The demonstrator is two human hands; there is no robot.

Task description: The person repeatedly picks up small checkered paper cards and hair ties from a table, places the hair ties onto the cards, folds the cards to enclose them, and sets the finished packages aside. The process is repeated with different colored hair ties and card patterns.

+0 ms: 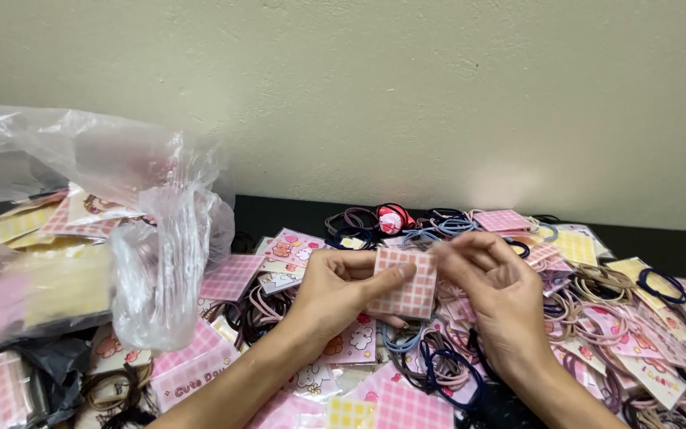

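Both hands on one pink checked card [405, 282] dead centre: left hand [335, 290] pinches its edge, right hand [490, 286] has fingers curled at the top corner. Hair ties [438, 361] piled at 6, plastic bag [152, 238] at 9. Loose grip could drop it into lookalikes.

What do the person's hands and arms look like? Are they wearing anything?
Both the left hand and the right hand are bare, with no gloves, rings, watch or bracelets showing. The forearms are bare too, no sleeves in view. Fingernails look short and unpainted.
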